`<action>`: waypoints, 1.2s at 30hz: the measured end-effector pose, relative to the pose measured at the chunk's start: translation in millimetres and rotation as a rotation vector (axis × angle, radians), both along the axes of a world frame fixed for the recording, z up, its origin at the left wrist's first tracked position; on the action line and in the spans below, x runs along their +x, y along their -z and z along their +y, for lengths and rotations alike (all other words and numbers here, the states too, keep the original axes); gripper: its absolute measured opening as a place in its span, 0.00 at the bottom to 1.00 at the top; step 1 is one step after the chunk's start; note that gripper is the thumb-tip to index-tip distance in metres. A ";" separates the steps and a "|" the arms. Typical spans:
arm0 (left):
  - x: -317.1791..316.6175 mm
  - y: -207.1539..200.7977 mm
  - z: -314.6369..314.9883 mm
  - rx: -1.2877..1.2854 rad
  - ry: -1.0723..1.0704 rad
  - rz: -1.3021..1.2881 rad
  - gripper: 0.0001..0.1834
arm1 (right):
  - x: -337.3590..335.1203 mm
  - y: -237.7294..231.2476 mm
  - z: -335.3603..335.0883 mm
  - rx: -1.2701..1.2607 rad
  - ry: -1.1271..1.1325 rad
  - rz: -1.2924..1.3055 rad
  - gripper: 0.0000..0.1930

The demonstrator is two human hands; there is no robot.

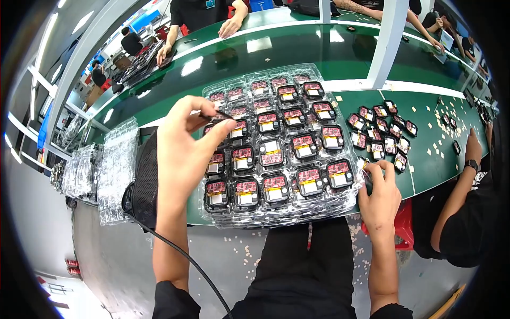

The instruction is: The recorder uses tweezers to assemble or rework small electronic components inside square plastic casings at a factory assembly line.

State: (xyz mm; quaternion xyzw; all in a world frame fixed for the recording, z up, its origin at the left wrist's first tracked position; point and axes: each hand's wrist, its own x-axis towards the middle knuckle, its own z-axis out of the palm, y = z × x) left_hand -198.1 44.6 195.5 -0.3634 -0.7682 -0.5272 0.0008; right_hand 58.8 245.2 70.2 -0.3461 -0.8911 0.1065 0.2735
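Your left hand (186,141) pinches a dark module (222,114) above the tray (297,210) at ten o'clock, your right hand (380,194) at four shows an unclear grip, and a slack pinch could drop the module onto seated units (267,122).

No text is coming out readable — a teal patch (210,3) on a co-worker's dark shirt (187,14) is possibly bearing print, but is showing too small to tell.

Left hand (191,138) raised, thumb (218,135) and forefinger (196,104) in a pinch. Right hand (381,198) lower, back uppermost, fingers (376,173) curled; fingertip closure hard to make out. Both forearms (171,234) bare, extended forward.
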 end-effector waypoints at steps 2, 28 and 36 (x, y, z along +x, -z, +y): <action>-24.7 0.8 15.3 -0.186 0.006 0.191 0.13 | -2.7 -0.1 -0.8 0.021 -0.011 0.027 0.11; 114.0 30.8 5.4 0.001 0.753 0.319 0.35 | 52.1 -32.8 -43.5 -0.370 -0.531 0.644 0.27; 177.6 105.6 1.9 0.459 0.630 -0.651 0.40 | 48.0 -27.4 -54.9 -0.436 -0.703 0.668 0.24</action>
